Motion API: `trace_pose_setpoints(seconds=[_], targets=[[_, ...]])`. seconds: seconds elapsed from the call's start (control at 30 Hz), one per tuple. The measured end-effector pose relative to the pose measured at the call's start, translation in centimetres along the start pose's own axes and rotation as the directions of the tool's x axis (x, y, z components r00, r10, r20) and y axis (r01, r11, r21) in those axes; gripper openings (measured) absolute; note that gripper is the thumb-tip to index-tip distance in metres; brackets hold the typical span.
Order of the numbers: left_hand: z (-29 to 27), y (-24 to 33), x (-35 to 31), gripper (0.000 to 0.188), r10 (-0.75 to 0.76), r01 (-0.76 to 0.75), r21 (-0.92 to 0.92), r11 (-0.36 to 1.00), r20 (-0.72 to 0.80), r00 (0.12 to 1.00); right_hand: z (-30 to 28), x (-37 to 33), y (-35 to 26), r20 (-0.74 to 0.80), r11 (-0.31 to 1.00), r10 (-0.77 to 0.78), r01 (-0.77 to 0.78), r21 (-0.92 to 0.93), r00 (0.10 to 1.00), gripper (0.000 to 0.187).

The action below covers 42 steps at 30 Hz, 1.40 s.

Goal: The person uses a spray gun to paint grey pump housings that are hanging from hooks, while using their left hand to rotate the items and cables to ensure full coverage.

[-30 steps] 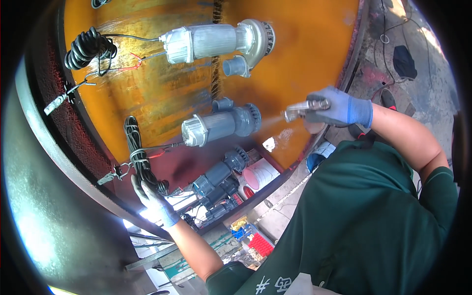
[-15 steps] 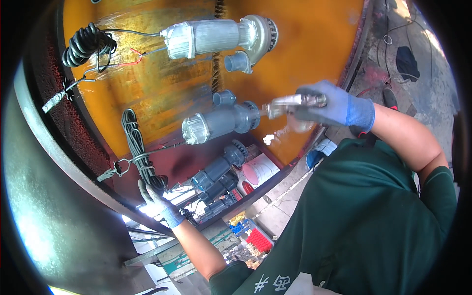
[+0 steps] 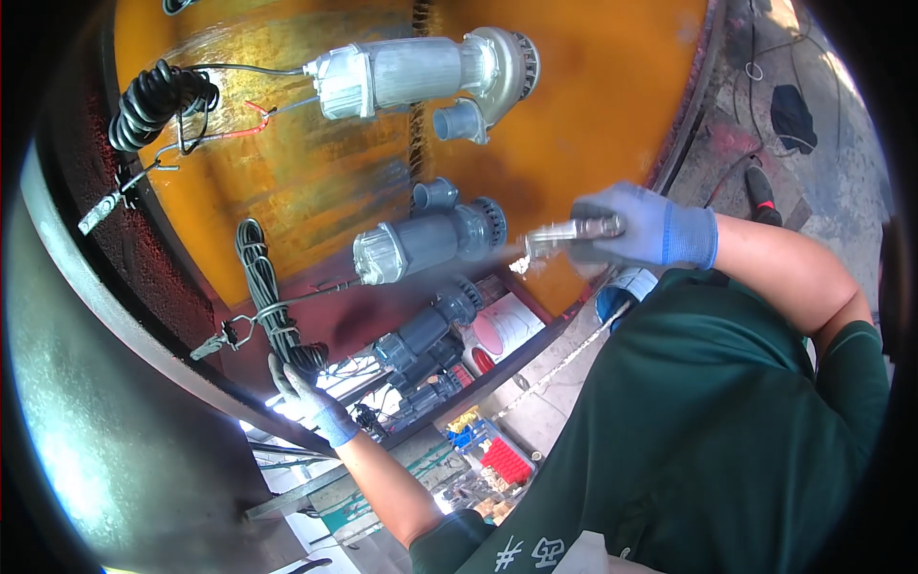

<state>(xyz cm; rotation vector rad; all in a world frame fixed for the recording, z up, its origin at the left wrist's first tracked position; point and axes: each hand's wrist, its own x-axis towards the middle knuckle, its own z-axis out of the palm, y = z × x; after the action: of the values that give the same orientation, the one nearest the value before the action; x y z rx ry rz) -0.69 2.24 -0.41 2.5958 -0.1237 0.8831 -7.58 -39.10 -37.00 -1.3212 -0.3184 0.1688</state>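
My right hand (image 3: 639, 226), in a blue-grey work glove, is closed around a metallic spray gun (image 3: 562, 234). From its nozzle a faint mist drifts left toward a submersible pump (image 3: 421, 245), dark grey with a paler silver cap, hanging on its side. My left hand (image 3: 316, 404), also gloved, grips the lower end of a long bundle of black cable (image 3: 264, 287) beside that pump. The fingers lie along the bundle and are partly hidden by glare. A wire hook (image 3: 239, 325) ties the pump to the rail.
Farther away hangs a silver-painted pump (image 3: 411, 77) with its black cable coil (image 3: 158, 103). Several darker pumps (image 3: 416, 335) lie below, near a pink-lined bucket (image 3: 502, 325). A curved metal rim (image 3: 124, 316) runs along the left. An orange-stained panel (image 3: 583, 96) stands behind.
My right hand and the spray gun have shifted slightly left and down, and mist shows more clearly by the pump. The left hand stays at the cable bundle.
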Motion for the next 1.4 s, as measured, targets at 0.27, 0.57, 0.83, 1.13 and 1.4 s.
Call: trace_pose_setpoints(seconds=[0.27, 0.57, 0.83, 1.13, 1.4], targets=[[0.2, 0.5, -0.4, 0.049, 0.006, -0.006, 0.001, 1.000, 0.008, 1.000, -0.5, -0.2, 1.7, 0.110, 0.994, 0.036, -0.025, -0.105, 0.993, 0.030], [-0.7, -1.7, 0.0, 0.051, -0.008, 0.009, -0.042, 0.999, 0.025, 1.000, -0.8, -0.4, 1.9, -0.097, 0.972, 0.051, -0.071, -0.222, 0.994, 0.027], [-2.0, -4.1, 0.6, 0.051, -0.051, 0.052, -0.040, 0.998, 0.023, 0.998, -0.3, -1.9, 2.3, -0.058, 0.962, -0.140, 0.122, -0.245, 0.988, 0.026], [-2.9, -6.7, 0.7, 0.046, -0.054, 0.055, -0.152, 0.987, 0.008, 0.998, -1.1, -1.0, 3.0, -0.049, 0.910, 0.048, -0.064, -0.409, 0.998, 0.028], [-3.1, -6.9, -0.3, 0.044, -0.085, 0.082, -0.071, 0.994, -0.036, 0.996, -1.1, -0.5, 2.1, 0.091, 0.911, 0.069, -0.026, -0.412, 0.993, 0.028]])
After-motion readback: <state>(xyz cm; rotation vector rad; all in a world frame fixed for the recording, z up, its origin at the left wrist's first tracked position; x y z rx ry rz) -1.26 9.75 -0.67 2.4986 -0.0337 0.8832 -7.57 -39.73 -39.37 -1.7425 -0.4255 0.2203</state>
